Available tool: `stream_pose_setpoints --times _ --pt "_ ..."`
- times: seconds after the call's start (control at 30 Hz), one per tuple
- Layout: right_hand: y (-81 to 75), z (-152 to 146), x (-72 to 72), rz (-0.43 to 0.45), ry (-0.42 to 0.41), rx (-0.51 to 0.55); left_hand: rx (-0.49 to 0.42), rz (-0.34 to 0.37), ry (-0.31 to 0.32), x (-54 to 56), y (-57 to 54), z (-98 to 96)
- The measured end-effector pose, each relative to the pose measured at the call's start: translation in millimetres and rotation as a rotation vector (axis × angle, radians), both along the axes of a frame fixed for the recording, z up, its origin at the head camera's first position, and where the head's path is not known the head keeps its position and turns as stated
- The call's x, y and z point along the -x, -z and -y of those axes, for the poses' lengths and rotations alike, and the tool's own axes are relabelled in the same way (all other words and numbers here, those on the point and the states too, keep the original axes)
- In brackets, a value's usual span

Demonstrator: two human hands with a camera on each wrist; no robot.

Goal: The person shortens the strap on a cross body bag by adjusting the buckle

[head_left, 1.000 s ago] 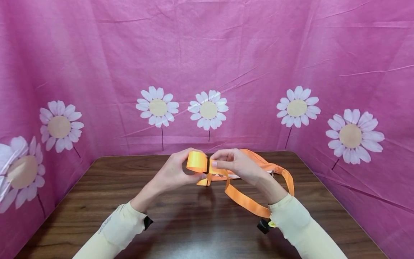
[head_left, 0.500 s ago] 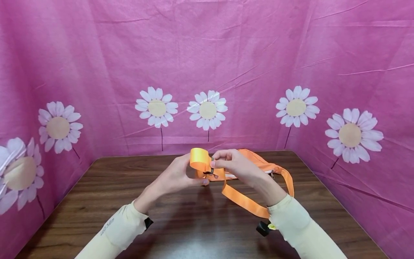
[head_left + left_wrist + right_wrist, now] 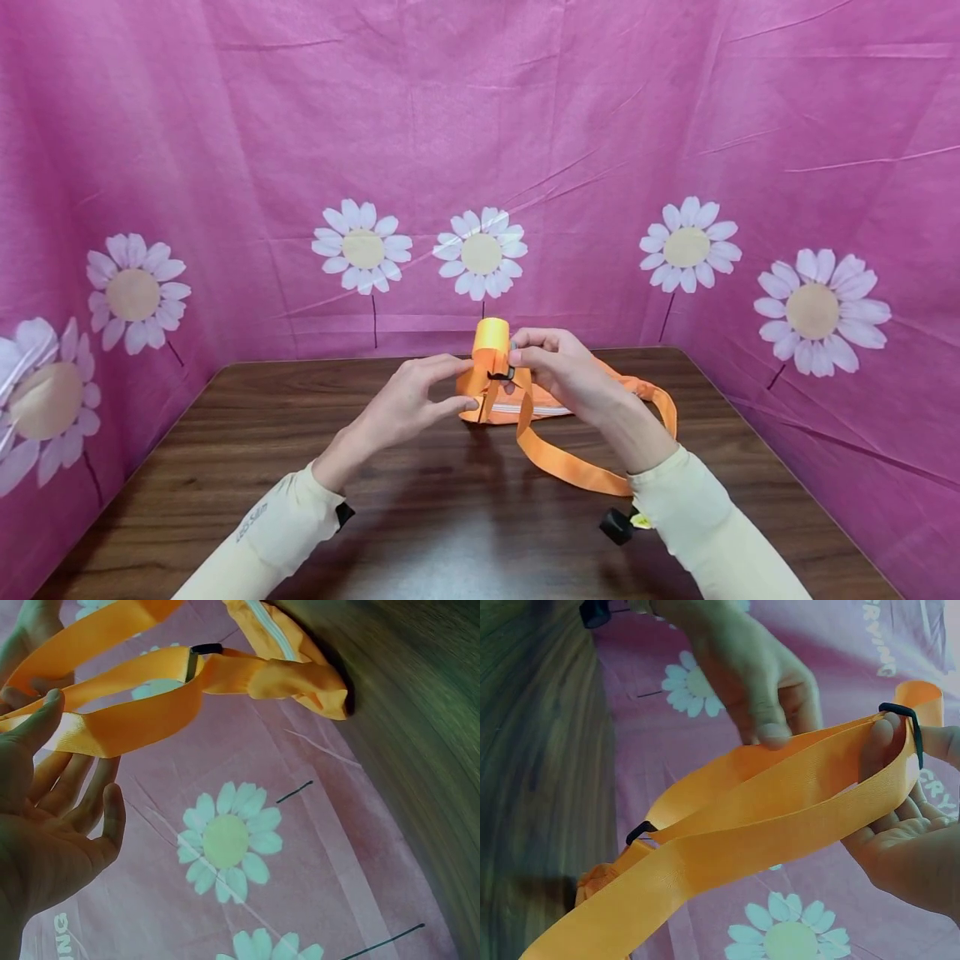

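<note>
An orange zippered bag [image 3: 540, 407] lies on the table with its long webbing strap [image 3: 573, 471] attached. My right hand [image 3: 570, 375] pinches a black strap slider [image 3: 919, 739], and a loop of strap [image 3: 492, 335] stands up beyond it. My left hand [image 3: 401, 404] is just left of the strap, thumb and fingers spread apart with webbing between them. In the left wrist view its thumb overlaps the strap's edge while the other fingers lie behind. A second black slider [image 3: 641, 831] sits on the strap close to the bag.
The dark wooden table [image 3: 420, 517] reaches back to a pink cloth backdrop [image 3: 570, 125] printed with white daisies. Black wrist cameras hang below both pale sleeves, the right one [image 3: 617, 527] close to the strap's lower curve.
The right hand has moved slightly right with the slider, and the strap loop has risen and shifted right. The left hand's fingers have come away from the loop and slider they were holding.
</note>
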State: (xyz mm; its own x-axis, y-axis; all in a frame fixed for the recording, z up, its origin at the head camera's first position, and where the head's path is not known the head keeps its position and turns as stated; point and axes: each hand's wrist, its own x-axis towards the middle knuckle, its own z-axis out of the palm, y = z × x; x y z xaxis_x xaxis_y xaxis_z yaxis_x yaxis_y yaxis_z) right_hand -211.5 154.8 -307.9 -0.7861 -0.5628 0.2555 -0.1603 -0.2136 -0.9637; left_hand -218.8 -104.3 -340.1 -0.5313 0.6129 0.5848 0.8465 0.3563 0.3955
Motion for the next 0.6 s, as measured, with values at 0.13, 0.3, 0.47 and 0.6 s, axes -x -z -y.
stream_pose_setpoints --times 0.13,0.3,0.47,0.6 --pt "-4.7 -6.0 -1.4 -0.008 0.01 0.035 0.023 -0.015 -0.009 4.0 2.6 1.6" --pt "-9.9 -13.1 -2.4 -0.021 0.006 0.087 0.06 -0.036 -0.029 8.7 6.0 4.1" --pt "-13.3 -18.6 -3.3 -0.03 0.001 0.135 0.084 -0.019 -0.04 13.8 10.6 7.5" --pt "-14.9 -21.4 -2.8 -0.041 0.011 0.131 0.081 -0.013 -0.041 17.8 11.5 10.1"
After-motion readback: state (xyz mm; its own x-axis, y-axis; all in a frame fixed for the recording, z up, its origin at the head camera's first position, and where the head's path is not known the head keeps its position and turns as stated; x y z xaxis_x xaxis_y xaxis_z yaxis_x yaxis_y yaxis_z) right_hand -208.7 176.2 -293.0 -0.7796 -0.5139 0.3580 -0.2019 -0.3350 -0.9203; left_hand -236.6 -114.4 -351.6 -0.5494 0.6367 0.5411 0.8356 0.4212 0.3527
